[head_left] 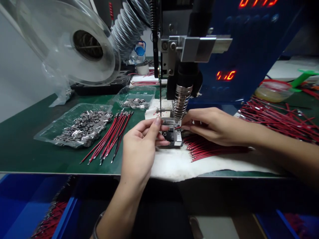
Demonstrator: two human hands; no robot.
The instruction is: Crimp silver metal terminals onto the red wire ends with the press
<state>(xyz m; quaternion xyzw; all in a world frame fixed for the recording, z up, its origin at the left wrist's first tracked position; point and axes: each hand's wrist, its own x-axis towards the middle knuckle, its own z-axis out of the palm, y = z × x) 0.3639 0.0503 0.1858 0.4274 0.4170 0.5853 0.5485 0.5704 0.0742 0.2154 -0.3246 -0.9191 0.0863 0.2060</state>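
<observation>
My left hand (143, 141) is closed in a pinch at the left side of a small metal fixture (177, 137). What its fingertips hold is too small or hidden to make out. On the fixture's other side, my right hand (214, 126) pinches a thin red wire (177, 127), whose end lies over the fixture. Directly above stands the machine's spring-wrapped soldering head (183, 99), close to my fingers. A bunch of red wires (206, 149) lies on a white cloth (171, 164) under my right hand.
Left of my hands lie finished-looking red and black wires (109, 137), a clear tray of metal parts (99, 109) and a smaller tray (152, 94). A reel (62, 39) and grey hose (131, 26) stand behind. More red wires (281, 121) pile up right. Blue bins (25, 196) sit below.
</observation>
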